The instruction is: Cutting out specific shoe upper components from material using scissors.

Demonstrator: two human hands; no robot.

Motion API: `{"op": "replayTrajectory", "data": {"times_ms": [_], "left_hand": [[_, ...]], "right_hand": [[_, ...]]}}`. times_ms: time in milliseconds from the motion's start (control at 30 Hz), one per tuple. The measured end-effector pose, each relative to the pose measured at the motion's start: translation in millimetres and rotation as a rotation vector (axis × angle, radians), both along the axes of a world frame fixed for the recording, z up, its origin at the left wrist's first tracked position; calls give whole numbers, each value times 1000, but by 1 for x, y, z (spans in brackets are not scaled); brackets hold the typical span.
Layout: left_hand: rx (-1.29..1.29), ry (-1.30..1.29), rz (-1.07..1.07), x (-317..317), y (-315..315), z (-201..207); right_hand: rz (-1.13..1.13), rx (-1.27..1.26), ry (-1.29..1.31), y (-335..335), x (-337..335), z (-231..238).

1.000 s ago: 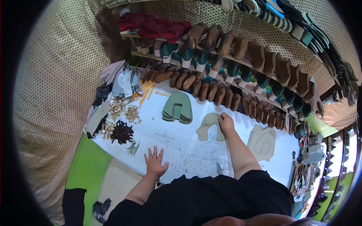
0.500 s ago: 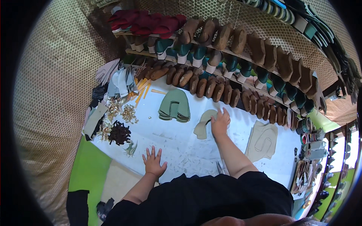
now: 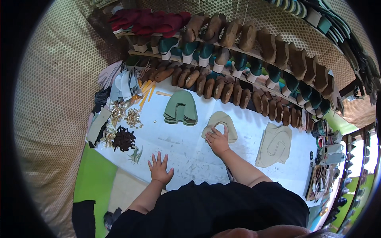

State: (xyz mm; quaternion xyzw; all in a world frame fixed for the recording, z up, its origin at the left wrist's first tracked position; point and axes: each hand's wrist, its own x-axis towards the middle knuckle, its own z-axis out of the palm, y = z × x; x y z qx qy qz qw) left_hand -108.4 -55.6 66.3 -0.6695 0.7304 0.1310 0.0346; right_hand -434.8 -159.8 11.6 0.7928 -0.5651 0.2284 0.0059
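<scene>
My right hand (image 3: 218, 141) rests on the near edge of a beige arch-shaped cut piece (image 3: 220, 123) lying on the white table (image 3: 178, 142), fingers spread on top of it. My left hand (image 3: 160, 168) lies flat on the bare table near the front edge, fingers apart, holding nothing. A stack of green arch-shaped cut pieces (image 3: 181, 108) lies beyond and to the left of the beige piece.
A pile of larger beige cut pieces (image 3: 274, 144) lies at the right. Small metal trims and dark scraps (image 3: 123, 127) are heaped at the left. Shelves of wooden and green shoe forms (image 3: 238, 59) run along the back. Tins and tools (image 3: 328, 147) crowd the right edge.
My right hand has slid the beige cut piece toward me and leftward. The left hand has stayed flat on the table.
</scene>
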Motion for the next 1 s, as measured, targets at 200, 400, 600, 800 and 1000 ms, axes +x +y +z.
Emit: {"op": "replayTrajectory", "data": {"times_ms": [200, 400, 600, 800, 1000], "left_hand": [[-1, 15, 7, -1, 1, 1], [-17, 19, 8, -1, 1, -1], [-53, 32, 5, 1, 2, -3], [-63, 43, 2, 2, 3, -5], [-67, 57, 10, 3, 4, -4]], "right_hand": [[72, 38, 24, 6, 0, 4], [99, -72, 76, 3, 0, -6], [27, -4, -44, -4, 10, -2], [-129, 276, -302, -14, 0, 19], [-51, 323, -366, -19, -14, 30]]}}
